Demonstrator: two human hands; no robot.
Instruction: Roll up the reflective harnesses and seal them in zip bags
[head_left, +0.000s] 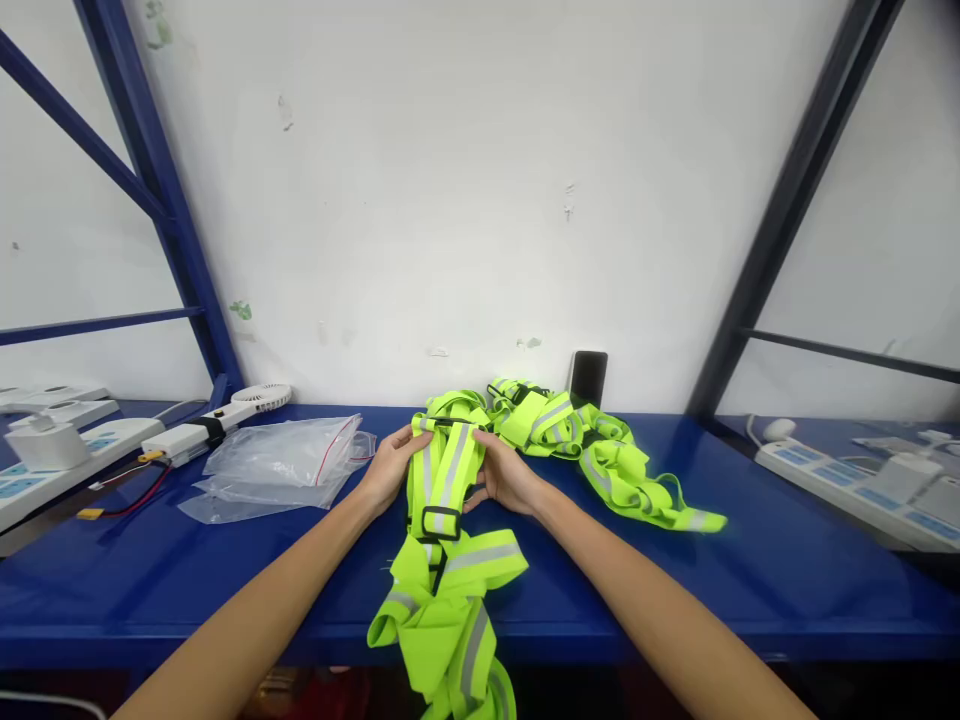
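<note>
A neon-yellow reflective strap harness [448,470] with grey stripes and black buckles lies between my hands in the middle of the blue table. My left hand [391,466] pinches its left edge near the upper black buckle. On the opposite edge, my right hand [504,474] grips it with the thumb on top and the fingers partly hidden behind. A black slide buckle [441,522] sits lower on the folded straps. Loose webbing [457,610] spills toward me and hangs over the table's front edge.
More neon-yellow straps [536,420] lie bunched behind and to the right, one end trailing rightward. A dark phone [588,378] leans on the wall. Clear plastic bags [281,465], a white handheld fan [225,415] and power strips [82,455] lie left; another power strip [862,490] is right.
</note>
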